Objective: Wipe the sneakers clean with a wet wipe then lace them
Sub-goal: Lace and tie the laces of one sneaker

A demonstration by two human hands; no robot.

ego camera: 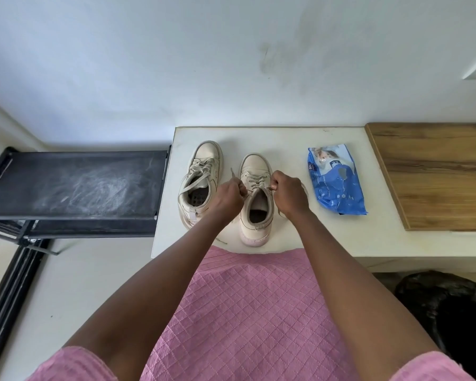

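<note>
Two cream sneakers sit side by side on the white counter (pixel 286 138), toes toward the wall. Both hands work at the right sneaker (pixel 254 165). The left hand (pixel 227 195) has its fingers curled, pinching one lace end (pixel 232 174) that is pulled out to the side. The right hand (pixel 289 195) pinches the other end at the top eyelets. The left sneaker (pixel 205 158) is just beside it, untouched, with its laces loose (tongue open). A blue wet wipe pack (pixel 337 185) lies flat on the counter to the right, apart from the sneakers. A wooden board (pixel 437 171) is further right, and a black rack (pixel 74 185) stands left of the counter.
</note>
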